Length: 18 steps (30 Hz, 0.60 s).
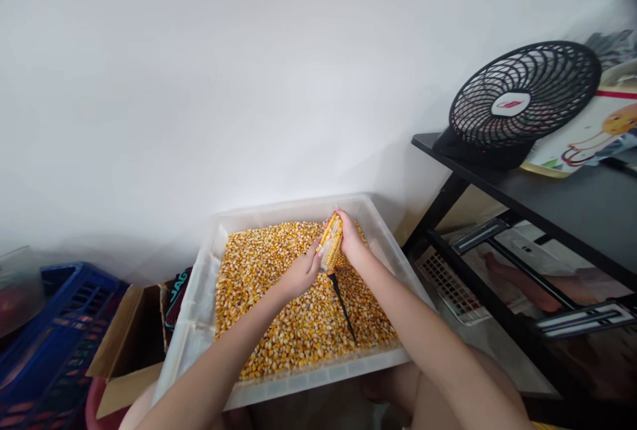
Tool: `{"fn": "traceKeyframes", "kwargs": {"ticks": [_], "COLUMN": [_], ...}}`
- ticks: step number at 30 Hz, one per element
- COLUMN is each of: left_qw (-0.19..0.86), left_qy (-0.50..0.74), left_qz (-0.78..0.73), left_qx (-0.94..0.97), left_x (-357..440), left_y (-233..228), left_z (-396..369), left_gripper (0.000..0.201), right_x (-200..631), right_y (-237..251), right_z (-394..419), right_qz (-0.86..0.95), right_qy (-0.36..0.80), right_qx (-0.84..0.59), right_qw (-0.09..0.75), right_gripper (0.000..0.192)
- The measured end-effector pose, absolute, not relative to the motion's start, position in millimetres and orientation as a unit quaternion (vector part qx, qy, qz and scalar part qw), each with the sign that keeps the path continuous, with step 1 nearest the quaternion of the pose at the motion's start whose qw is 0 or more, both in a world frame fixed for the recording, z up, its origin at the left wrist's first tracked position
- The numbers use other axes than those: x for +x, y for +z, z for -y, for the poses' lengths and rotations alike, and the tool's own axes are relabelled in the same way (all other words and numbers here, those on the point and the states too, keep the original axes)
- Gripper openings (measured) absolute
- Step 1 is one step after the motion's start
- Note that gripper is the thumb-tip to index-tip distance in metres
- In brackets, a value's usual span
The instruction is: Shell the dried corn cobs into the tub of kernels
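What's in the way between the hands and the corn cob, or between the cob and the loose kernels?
Nothing visible separates the left hand and right hand from the corn cob: both are on it. By the cob's near end, a slim dark tool shows against the loose kernels; whether it is directly underneath, I can't tell.

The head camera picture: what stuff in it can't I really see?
All in the head view:
- The bottom of the tub: hidden under the loose kernels.
- The far side of the corn cob: turned away from the camera.
- Part of the right hand: hidden behind the cob.
- The rest of the blue crate: cut off by the left edge.
- The red mark on the fan: too small and blurred to read.
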State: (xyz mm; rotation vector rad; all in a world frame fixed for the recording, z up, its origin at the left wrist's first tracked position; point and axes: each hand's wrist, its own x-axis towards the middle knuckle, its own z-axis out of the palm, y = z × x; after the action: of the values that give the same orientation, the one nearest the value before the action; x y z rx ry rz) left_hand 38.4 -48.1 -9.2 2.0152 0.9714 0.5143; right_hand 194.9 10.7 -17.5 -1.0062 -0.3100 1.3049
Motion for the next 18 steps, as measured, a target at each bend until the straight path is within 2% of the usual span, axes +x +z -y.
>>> {"fn": "traceKeyframes", "kwargs": {"ticks": [3, 7, 12, 18], "left_qw": [0.409, 0.350, 0.339, 0.271], "left_qy": [0.203, 0.182, 0.159, 0.133], "left_qz": [-0.400, -0.436, -0.419, -0.417], "left_qx": [0.795, 0.809, 0.827, 0.857], "left_x": [38, 38, 40, 41], "left_y": [-7, -5, -7, -11], "left_z": [47, 47, 50, 49], "left_gripper": [0.059, 0.063, 0.061, 0.065], "right_x": [192, 186, 184, 186], "right_y": [-15, -18, -23, -24], "right_z": [-10, -9, -9, -9], "right_qz": [0.134, 0.146, 0.155, 0.195], "right_qy": [0.570, 0.528, 0.522, 0.513], "right_qx": [-0.440, -0.437, -0.456, -0.467], "right_qw": [0.681, 0.713, 0.704, 0.693], "right_gripper": [0.021, 0.022, 0.022, 0.022]}}
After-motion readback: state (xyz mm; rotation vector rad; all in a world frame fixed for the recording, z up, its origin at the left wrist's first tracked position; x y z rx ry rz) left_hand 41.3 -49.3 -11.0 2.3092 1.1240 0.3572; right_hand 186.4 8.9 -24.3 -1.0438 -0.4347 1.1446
